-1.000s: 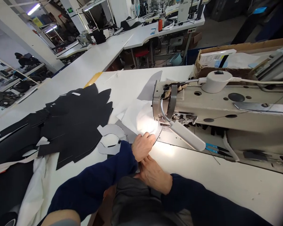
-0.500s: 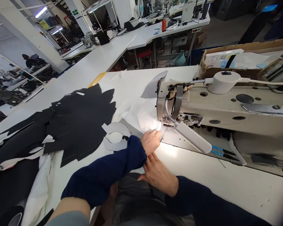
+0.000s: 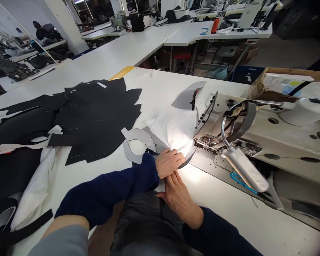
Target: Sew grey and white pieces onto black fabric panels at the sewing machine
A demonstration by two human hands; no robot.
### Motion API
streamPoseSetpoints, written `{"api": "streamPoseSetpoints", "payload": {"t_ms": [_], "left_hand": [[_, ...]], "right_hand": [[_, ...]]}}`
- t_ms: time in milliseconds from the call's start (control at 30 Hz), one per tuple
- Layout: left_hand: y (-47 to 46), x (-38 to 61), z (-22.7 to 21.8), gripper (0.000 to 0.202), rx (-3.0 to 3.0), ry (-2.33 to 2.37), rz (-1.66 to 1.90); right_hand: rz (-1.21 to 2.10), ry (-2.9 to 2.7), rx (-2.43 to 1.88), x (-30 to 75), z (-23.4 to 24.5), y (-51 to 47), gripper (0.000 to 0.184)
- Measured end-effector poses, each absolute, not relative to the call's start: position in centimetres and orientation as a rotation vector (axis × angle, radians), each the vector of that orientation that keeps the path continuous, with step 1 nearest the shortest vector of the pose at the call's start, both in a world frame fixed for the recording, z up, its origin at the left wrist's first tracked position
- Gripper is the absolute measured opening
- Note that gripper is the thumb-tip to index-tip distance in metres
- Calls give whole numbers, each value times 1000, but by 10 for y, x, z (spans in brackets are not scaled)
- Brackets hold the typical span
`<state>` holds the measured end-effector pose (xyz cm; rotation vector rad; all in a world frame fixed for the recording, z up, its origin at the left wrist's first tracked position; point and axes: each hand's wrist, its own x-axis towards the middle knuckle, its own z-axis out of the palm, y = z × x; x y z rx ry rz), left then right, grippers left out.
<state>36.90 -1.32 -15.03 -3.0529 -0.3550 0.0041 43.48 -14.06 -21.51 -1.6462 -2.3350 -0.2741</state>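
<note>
My left hand point(image 3: 170, 163) bends over the near edge of a thin white fabric piece point(image 3: 173, 128), its fingers pressed together on the cloth. Under the white piece, a dark curved edge shows by the hand. Just below, my right hand point(image 3: 182, 201) has its fingers stretched up to the left hand, with its thumb apart; its fingertips are partly hidden. To the right, a sewing machine point(image 3: 256, 135) has its needle area close to the cloth, lit by a lamp point(image 3: 246, 169). A grey ring-shaped piece point(image 3: 136, 135) lies left of my left hand.
A stack of black cut pieces point(image 3: 96, 117) covers the table's left side. A grey piece point(image 3: 188, 95) lies behind the machine head. Blue-handled snips point(image 3: 242, 181) rest by the machine bed. A cardboard box point(image 3: 261, 83) stands at the right. White cloth point(image 3: 38, 192) hangs at left.
My view has turned, so the machine appears farther right and the head of it shows differently. Both hands stay close together at the cloth, with the left slightly lower in view.
</note>
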Motion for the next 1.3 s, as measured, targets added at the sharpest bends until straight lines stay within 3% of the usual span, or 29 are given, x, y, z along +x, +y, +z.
{"api": "streamPoseSetpoints", "payload": {"t_ms": [233, 433, 733, 933, 1300], "left_hand": [[-12, 387, -154, 23, -3025, -241, 165], [-12, 404, -162, 22, -2994, -210, 138], [-5, 422, -152, 22, -2979, -355, 112], [-10, 391, -137, 21, -2952, -267, 182], [-7, 415, -164, 24, -2912, -149, 162]], "right_hand": [[-234, -2406, -1675, 429, -205, -145, 75], [-241, -2337, -1707, 441, -206, -142, 57], [-266, -2199, -1827, 455, -212, -132, 47], [-363, -2202, -1764, 448, -222, -134, 58], [-428, -2193, -1783, 454, -219, -138, 67]]}}
